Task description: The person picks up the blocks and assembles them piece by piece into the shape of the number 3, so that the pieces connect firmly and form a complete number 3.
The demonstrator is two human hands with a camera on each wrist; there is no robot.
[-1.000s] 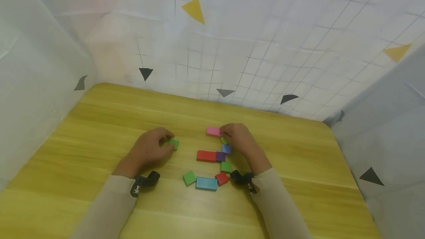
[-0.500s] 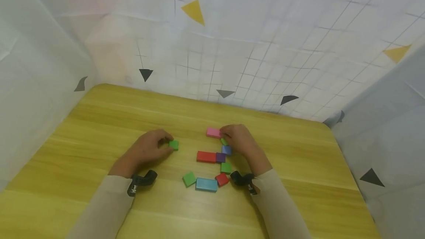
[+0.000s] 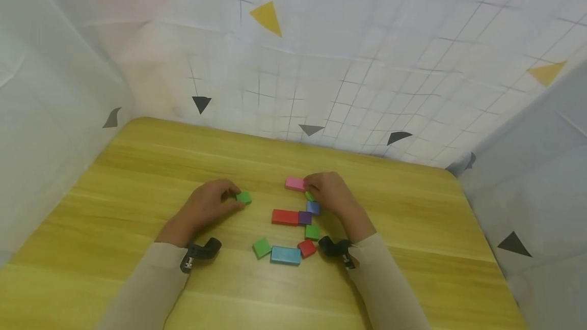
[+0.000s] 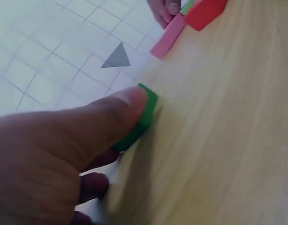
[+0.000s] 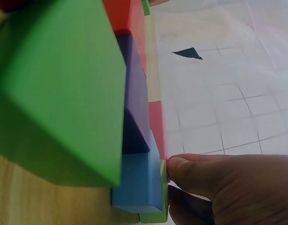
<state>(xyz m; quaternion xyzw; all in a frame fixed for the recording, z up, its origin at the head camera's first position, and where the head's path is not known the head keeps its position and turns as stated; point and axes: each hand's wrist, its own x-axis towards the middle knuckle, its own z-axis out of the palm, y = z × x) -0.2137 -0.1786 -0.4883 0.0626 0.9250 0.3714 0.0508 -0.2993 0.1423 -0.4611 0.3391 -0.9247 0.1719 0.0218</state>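
Observation:
My left hand (image 3: pixel 206 205) pinches a small green block (image 3: pixel 244 197) between thumb and fingers, just left of the other blocks. In the left wrist view the thumb presses on this green block (image 4: pixel 146 110), close to the tabletop. My right hand (image 3: pixel 331 190) pinches a light green block (image 3: pixel 310 196), partly hidden by the fingers. Its fingertips lie against the right end of a pink block (image 3: pixel 295 183). Below it follow a blue block (image 3: pixel 313 208), a purple block (image 3: pixel 304 218) touching a long red block (image 3: pixel 285 217), and another green block (image 3: pixel 312 232).
Nearer the person, a small red block (image 3: pixel 307 248), a long light blue block (image 3: pixel 286 255) and a tilted green block (image 3: pixel 262 247) form a row. The wooden table (image 3: pixel 394 208) meets a white patterned sheet (image 3: pixel 367 65) at the back and sides.
The left hand has shifted slightly right with its green block, which is now turned a little. The right hand stays put, and the other blocks have not moved.

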